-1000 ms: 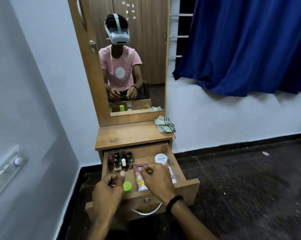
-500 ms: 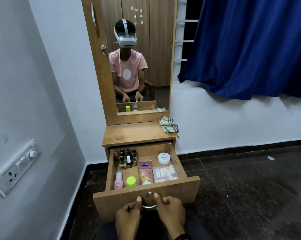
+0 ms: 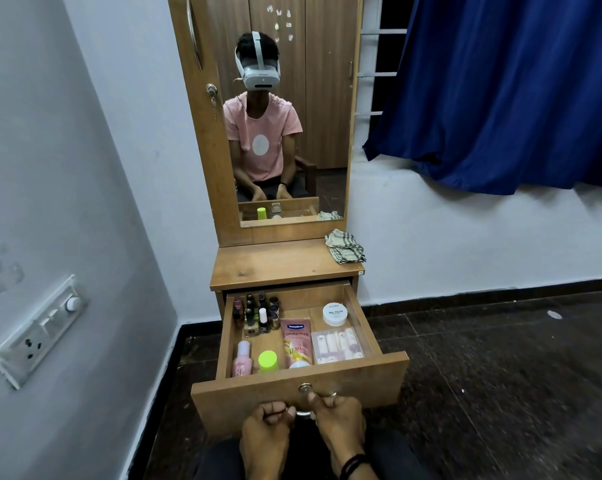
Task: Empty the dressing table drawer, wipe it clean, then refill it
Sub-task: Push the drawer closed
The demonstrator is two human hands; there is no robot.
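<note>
Drawer (image 3: 244, 400) stood pulled out from the desk (image 3: 278, 263), holding nail polish bottles (image 3: 258, 313) and a pink tube (image 3: 296, 341); left hand (image 3: 265, 434) and right hand (image 3: 339, 427) curled side by side round its metal handle (image 3: 303, 414) at the front.

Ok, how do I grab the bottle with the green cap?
Pinch the green-capped bottle by its cap, from straight above. It stands upright, hemmed in by the pink bottle, the Vaseline tube and the drawer front, so only its top is free.
</note>
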